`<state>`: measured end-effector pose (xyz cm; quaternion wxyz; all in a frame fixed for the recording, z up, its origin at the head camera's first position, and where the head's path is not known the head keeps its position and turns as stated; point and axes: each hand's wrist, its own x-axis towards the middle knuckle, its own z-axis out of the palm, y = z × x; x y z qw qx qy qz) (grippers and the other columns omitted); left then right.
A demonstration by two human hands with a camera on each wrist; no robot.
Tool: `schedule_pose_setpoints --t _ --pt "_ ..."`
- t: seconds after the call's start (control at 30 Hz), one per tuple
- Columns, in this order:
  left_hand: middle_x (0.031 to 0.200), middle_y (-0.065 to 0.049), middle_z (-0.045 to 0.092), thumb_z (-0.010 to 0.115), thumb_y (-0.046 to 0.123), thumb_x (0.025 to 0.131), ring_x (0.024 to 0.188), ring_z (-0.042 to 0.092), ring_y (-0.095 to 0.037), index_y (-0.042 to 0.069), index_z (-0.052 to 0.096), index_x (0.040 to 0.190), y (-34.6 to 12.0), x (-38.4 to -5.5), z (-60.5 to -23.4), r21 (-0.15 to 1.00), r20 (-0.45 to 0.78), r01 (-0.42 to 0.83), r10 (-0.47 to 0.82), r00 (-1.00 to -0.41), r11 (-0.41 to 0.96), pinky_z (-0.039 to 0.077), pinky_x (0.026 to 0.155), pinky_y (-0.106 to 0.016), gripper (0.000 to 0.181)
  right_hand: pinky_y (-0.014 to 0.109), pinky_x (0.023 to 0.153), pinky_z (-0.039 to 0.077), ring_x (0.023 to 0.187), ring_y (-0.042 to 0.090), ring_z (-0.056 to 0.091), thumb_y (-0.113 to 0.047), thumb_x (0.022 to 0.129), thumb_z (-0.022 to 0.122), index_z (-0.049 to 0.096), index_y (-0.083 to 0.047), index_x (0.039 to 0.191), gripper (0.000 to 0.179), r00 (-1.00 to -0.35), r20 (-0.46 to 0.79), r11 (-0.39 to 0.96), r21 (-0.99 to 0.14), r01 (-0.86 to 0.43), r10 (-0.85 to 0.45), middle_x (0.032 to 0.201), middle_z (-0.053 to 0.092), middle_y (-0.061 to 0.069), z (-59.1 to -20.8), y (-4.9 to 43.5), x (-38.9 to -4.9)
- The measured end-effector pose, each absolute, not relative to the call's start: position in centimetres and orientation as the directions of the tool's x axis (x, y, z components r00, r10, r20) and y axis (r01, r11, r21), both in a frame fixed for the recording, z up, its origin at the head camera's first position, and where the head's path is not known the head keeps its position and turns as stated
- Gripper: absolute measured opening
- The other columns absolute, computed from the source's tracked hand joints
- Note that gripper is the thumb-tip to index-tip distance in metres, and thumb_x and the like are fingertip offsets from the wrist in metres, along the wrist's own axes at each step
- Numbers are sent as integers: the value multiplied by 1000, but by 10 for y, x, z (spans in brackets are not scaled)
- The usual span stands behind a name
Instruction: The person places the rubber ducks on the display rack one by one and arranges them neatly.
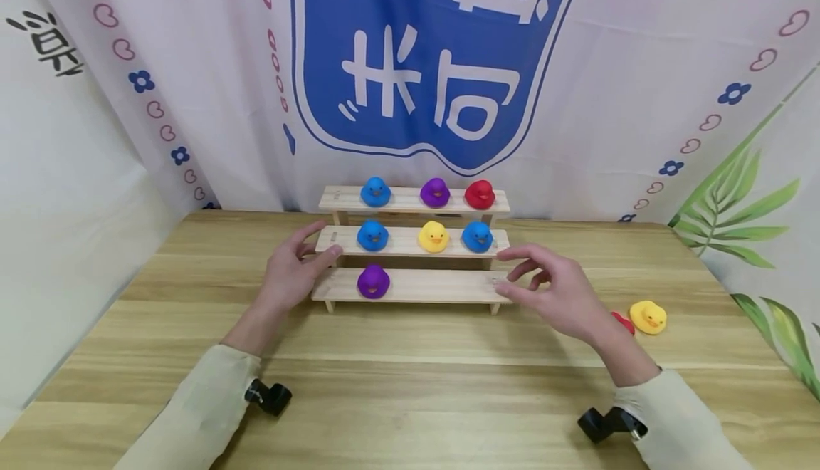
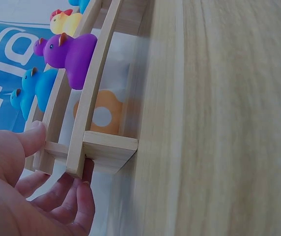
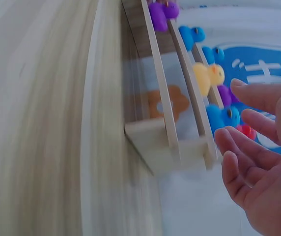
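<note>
A three-step wooden display rack [image 1: 442,286] stands at the back of the table, with toy ducks on its steps. My left hand [image 1: 295,267] grips the rack's left end, its thumb on the middle step and its fingers curled around the step ends [image 2: 76,169]. My right hand [image 1: 556,292] is at the rack's right end with fingers loosely bent and nothing between them; in the right wrist view it hangs beside the step ends. On the bottom step sits a purple duck [image 1: 374,282]. The middle step holds two blue ducks and a yellow duck [image 1: 433,237].
Blue, purple and red ducks [image 1: 480,194] line the top step. Right of the rack, a yellow duck [image 1: 648,317] lies on the table beside a red duck [image 1: 623,323], partly hidden by my right wrist. A printed curtain [image 1: 576,135] hangs just behind the rack.
</note>
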<state>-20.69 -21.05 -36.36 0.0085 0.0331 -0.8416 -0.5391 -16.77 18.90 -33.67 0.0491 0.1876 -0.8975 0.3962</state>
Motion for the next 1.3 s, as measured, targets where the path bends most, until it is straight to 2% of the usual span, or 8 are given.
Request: schedule_pose_setpoints --t 0.3,0.6,0.8,1.0,1.3 --pt "140 -14 58 69 47 90 128 55 -30 28 36 153 -210 -207 -363 904 -40 -67 -73 -997 421 48 101 -45 73 25 74 53 94 12 64 -39 88 74 62 -26 127 42 -958 199 656 -698 -288 -208 116 67 -6 -338 220 -161" --pt "141 -14 57 68 50 90 128 54 -30 30 35 153 -210 -208 -361 903 -54 -82 -78 -996 422 47 103 -46 74 22 73 52 89 5 62 -37 90 72 63 -25 124 37 -955 228 717 -632 -294 -190 111 69 -1 -334 245 -153" --pt "140 -15 58 68 49 90 127 55 -31 28 35 153 -210 -208 -361 903 -44 -69 -68 -997 424 47 102 -46 74 21 72 52 86 5 62 -38 91 71 63 -27 123 35 -962 220 731 -628 -268 -163 108 68 -2 -336 263 -152" --pt "140 -15 57 68 50 90 128 54 -31 29 35 153 -210 -207 -362 902 -45 -70 -69 -997 427 46 104 -47 75 16 74 51 90 1 63 -34 91 71 64 -26 124 34 -965 216 708 -658 -256 -149 111 67 -5 -337 277 -149" --pt "139 -14 58 68 49 90 125 57 -30 30 35 153 -210 -207 -363 903 -49 -75 -73 -996 423 49 99 -44 74 17 73 52 92 2 63 -35 91 72 64 -26 123 34 -976 192 711 -673 -206 -101 111 66 -11 -339 294 -146"
